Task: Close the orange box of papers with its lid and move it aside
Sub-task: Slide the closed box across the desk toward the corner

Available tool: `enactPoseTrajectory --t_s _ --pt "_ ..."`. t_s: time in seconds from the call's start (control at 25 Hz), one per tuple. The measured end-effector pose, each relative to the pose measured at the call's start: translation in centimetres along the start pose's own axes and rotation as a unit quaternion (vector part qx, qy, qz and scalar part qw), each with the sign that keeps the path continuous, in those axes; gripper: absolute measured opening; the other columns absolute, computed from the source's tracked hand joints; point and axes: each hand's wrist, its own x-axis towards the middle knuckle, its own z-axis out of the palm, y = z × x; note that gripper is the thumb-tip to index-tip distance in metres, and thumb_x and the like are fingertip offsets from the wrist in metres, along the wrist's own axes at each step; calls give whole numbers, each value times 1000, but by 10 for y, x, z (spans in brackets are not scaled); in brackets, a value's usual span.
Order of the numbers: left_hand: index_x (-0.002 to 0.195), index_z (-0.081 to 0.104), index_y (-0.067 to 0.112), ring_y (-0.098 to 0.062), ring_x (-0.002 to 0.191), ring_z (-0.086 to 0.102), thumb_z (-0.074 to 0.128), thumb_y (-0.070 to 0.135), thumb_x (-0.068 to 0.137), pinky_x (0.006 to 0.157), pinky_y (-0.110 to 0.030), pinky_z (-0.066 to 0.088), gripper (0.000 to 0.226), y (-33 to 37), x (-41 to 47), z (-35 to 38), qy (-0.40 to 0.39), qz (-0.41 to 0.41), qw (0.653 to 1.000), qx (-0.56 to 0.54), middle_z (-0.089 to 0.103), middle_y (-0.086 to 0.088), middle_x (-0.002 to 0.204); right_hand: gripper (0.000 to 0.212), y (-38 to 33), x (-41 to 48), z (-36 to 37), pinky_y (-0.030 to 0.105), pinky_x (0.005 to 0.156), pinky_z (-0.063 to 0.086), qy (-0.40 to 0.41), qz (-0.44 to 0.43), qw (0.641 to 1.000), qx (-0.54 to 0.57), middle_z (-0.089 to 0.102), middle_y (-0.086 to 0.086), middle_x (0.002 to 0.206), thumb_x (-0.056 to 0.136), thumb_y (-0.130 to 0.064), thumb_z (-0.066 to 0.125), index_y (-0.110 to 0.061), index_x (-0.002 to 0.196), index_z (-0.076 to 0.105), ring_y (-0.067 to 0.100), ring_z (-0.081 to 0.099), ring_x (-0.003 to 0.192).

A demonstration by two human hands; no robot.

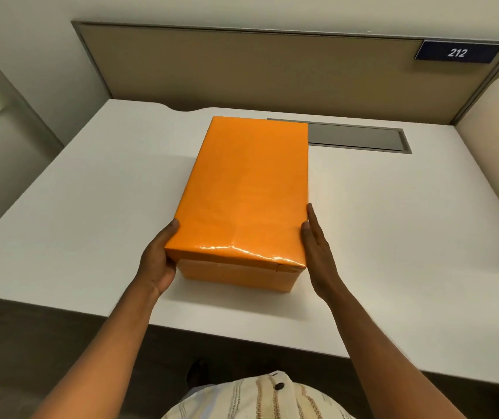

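Observation:
The orange box [236, 275] stands in the middle of the white desk [393, 237], with its glossy orange lid [248, 189] sitting on top and covering it. No papers show. My left hand [159, 261] cups the near left corner of the lid, thumb on the lid's edge and fingers hidden behind the side. My right hand [317, 243] lies flat against the near right side, fingers straight and pointing away from me.
A grey cable tray flap [360, 137] is set into the desk behind the box. A tan partition [242, 68] with a "212" plate [457, 52] closes the back. A rounded white surface [496, 152] sits at the right.

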Motion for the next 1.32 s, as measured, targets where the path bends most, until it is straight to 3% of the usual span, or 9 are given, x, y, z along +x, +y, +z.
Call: enactPoseTrajectory --t_s 0.12,0.24,0.36,0.44,0.6,0.76,1.04,1.2,1.32 --pt "126 50 31 -21 99 63 50 35 93 65 -28 58 33 -1 -1 3 23 42 999 -15 64 3 111 55 3 0 4 37 103 44 7 -14 1000 6 31 -14 154 91 -62 31 -53 145 19 14 47 128" --pt "122 55 34 -20 97 67 42 42 95 65 -28 59 31 -9 -4 1 17 75 996 -40 65 3 112 82 9 -1 -3 38 106 43 -38 -11 999 24 33 -18 153 73 -86 31 -52 147 18 10 47 129" --pt "126 51 31 -21 104 62 56 69 71 70 -27 59 66 -21 -7 -4 11 83 996 -21 63 -1 118 97 26 -15 -18 18 107 39 -100 -63 991 -68 15 -17 160 66 -90 39 -54 146 -3 -7 35 134" --pt "126 50 32 -20 104 63 67 78 46 74 -28 59 94 -31 -5 -8 -5 78 997 -4 63 -2 118 110 36 -24 -21 15 107 37 -134 -105 979 -111 7 -17 162 66 -78 59 -51 147 -11 -4 30 139" --pt "117 51 36 -19 102 60 81 69 32 71 -25 59 95 -32 3 -9 -32 71 997 3 62 2 114 111 47 -16 -17 40 105 47 -102 -153 970 -161 23 0 158 72 -39 81 -54 146 0 18 39 139" --pt "112 52 35 -19 99 59 83 65 28 67 -23 57 94 -23 14 -9 -15 79 997 -7 62 3 110 110 47 -5 -4 20 95 51 -71 -171 968 -168 37 3 148 76 -19 80 -62 140 2 18 51 124" --pt "111 55 34 -15 94 63 81 64 33 65 -22 57 88 42 72 -42 -6 121 992 -35 64 4 108 108 6 58 67 9 91 48 -43 -226 957 -178 45 8 143 76 -18 79 -63 140 3 20 56 118" --pt "112 54 32 -14 95 62 60 39 78 64 -22 56 35 104 129 -83 3 135 990 -47 64 4 108 108 -22 111 140 7 91 46 -50 -236 953 -185 40 1 145 77 -19 79 -64 139 2 20 52 122" --pt "112 55 31 -15 97 61 46 28 89 71 -24 55 25 146 179 -119 9 149 988 -37 64 5 109 107 -38 151 201 10 92 46 -59 -230 955 -180 35 -6 145 78 -17 79 -63 139 4 18 48 124"
